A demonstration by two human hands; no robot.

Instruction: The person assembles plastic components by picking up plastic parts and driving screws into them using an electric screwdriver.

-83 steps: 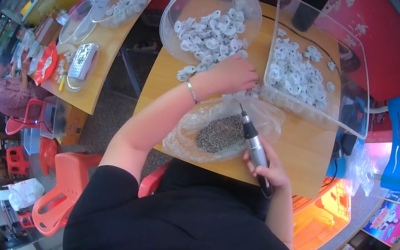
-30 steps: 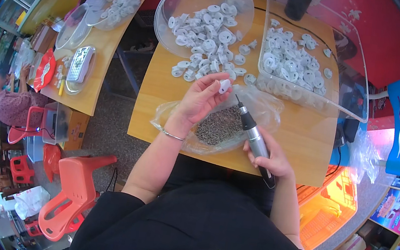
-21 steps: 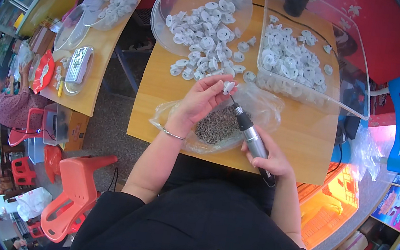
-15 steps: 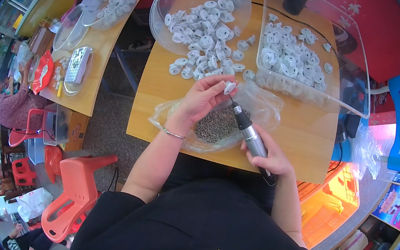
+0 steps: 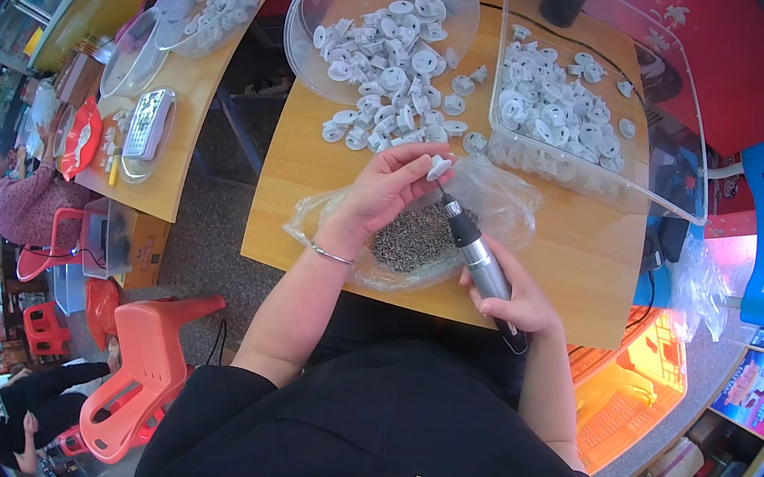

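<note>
Left fingers (image 5: 422,161) pinching white disc (image 5: 439,167), apparently touching driver (image 5: 478,256) tip, right fingers (image 5: 502,289) wrapped round driver.

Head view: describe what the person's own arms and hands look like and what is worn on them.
Both forearms are bare, no gloves. The left hand has a thin silver bangle at the wrist. The right hand wears nothing visible. A black top covers the upper arms.

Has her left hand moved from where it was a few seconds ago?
Yes. The left hand has pulled back from the loose white plastic discs to above the clear plastic bag, holding one small disc at the silver electric screwdriver tip.
</note>
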